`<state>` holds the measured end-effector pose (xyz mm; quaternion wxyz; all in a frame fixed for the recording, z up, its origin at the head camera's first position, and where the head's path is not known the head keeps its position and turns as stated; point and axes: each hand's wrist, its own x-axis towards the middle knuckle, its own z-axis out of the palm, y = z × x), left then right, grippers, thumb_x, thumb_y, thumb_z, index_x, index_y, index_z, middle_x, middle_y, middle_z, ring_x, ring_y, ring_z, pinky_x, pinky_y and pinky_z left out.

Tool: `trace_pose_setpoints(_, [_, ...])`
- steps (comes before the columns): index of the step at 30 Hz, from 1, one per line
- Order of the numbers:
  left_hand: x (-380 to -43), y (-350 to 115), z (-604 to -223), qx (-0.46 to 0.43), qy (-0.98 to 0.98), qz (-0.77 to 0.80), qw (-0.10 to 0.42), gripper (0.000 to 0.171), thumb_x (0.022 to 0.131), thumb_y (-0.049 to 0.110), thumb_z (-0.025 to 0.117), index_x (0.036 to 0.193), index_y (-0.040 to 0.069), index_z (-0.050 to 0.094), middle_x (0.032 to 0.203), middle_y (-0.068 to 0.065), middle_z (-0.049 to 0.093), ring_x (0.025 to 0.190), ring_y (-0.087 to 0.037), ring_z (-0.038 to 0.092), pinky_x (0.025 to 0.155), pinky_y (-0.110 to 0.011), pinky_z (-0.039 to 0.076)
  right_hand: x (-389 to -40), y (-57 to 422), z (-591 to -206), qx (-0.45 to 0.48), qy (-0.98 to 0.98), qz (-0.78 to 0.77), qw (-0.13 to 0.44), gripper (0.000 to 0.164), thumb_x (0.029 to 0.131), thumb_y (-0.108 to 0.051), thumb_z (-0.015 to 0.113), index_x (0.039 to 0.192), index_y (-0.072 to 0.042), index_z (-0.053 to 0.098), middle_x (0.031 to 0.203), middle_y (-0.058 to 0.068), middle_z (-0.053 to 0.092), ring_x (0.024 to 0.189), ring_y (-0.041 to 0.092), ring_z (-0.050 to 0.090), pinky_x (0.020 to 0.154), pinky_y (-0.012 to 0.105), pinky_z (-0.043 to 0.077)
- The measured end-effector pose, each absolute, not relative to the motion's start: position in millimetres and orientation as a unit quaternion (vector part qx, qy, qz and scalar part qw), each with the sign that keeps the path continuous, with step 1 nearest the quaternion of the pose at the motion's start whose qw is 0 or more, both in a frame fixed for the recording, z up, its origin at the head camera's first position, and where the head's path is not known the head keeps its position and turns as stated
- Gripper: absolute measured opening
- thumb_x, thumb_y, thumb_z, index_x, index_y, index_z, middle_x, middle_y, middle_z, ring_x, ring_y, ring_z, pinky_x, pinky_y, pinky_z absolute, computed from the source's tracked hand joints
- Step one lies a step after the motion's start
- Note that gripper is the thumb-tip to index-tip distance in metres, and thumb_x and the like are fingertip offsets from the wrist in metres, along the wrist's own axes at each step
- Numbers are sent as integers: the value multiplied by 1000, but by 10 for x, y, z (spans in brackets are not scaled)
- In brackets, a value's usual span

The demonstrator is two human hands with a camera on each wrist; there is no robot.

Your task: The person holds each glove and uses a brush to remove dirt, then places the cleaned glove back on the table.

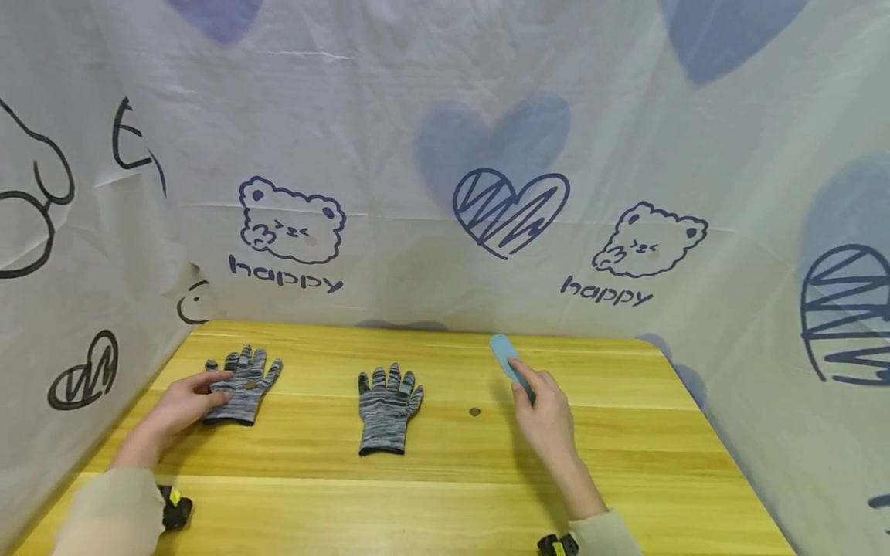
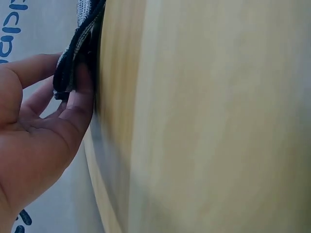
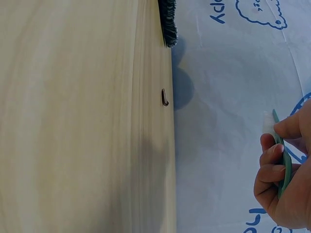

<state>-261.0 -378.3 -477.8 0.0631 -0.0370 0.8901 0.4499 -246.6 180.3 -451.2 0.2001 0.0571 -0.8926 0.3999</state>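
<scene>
My left hand (image 1: 182,403) pinches the edge of a grey-black striped knit glove (image 1: 243,401) at the left of the table. In the left wrist view the dark cuff (image 2: 68,73) sits between the thumb and fingers. A small brown spot or scrap (image 1: 250,384) shows on that glove. My right hand (image 1: 548,417), raised over the table, grips a light-blue flat strip with a rounded end (image 1: 502,351). Its kind is unclear; in the right wrist view a whitish piece (image 3: 268,122) shows beside it. A second striped glove (image 1: 385,417) lies flat between the hands.
Between the second glove and my right hand lies a small brown curled scrap (image 1: 475,411). The yellow wood-grain table (image 1: 431,510) is bordered at the back and sides by a white printed sheet (image 1: 389,154).
</scene>
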Motion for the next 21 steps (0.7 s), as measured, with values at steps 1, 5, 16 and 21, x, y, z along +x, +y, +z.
trace_pose_setpoints(1, [-2614, -3775, -4787, -37, 889, 452, 64, 60, 108, 18, 56, 156, -10, 34, 156, -45, 24, 139, -60, 33, 110, -65, 41, -2464, 1802, -4513, 57, -893, 400, 200, 41, 102, -11, 64, 143, -19, 66, 115, 12, 69, 81, 24, 57, 64, 32, 45])
trace_pose_setpoints(5, [-2631, -3739, -4803, -39, 883, 463, 65, 58, 107, 15, 56, 156, -8, 35, 158, -44, 22, 142, -60, 29, 114, -66, 36, -2464, 1803, -4517, 58, -892, 400, 200, 41, 102, -11, 64, 143, -19, 66, 113, 12, 69, 78, 23, 55, 62, 32, 44])
trace_pose_setpoints(16, [-2647, -3595, -4808, -53, 872, 485, 46, 59, 107, 19, 59, 157, -5, 38, 161, -39, 26, 142, -53, 37, 106, -54, 48, -2461, 1798, -4525, 56, -894, 399, 197, 41, 102, -11, 64, 142, -19, 66, 112, 12, 69, 76, 21, 53, 60, 31, 43])
trace_pose_setpoints(21, [-2677, -3543, -4812, -57, 848, 525, 54, 60, 107, 14, 59, 159, -3, 35, 165, -36, 16, 148, -54, 26, 115, -61, 38, -2468, 1802, -4526, 56, -893, 400, 197, 41, 102, -11, 64, 142, -19, 66, 112, 12, 69, 76, 21, 53, 60, 31, 42])
